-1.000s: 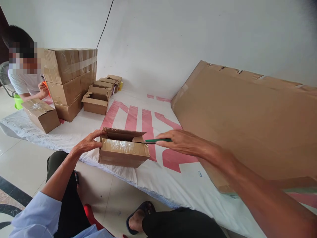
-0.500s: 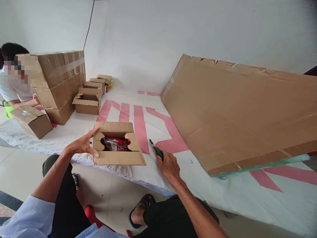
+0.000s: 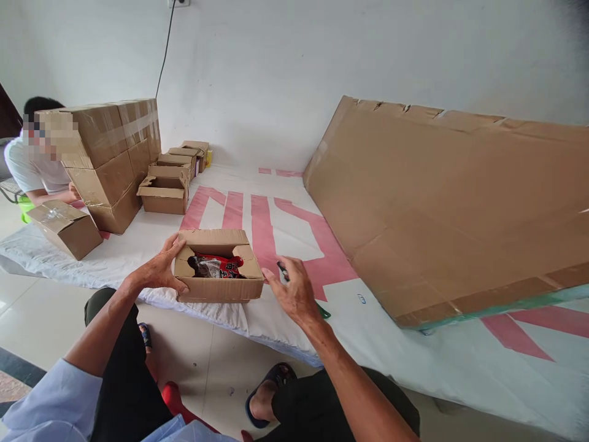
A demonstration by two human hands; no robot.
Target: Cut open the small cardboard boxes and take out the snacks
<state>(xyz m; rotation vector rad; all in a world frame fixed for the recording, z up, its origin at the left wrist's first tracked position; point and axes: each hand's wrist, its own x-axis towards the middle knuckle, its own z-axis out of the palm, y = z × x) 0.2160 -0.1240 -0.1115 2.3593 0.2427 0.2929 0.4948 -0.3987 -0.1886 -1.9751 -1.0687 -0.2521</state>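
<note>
Left hand (image 3: 159, 270) is gripping an open, flap-raised cardboard box (image 3: 218, 279) showing red packets, near the sheet's (image 3: 138, 245) front edge; right hand (image 3: 294, 293) is hovering with fingers spread over a green cutter (image 3: 322, 312).

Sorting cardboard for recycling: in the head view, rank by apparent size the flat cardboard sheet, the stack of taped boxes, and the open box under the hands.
1. flat cardboard sheet
2. stack of taped boxes, though it sits farther away
3. open box
</note>
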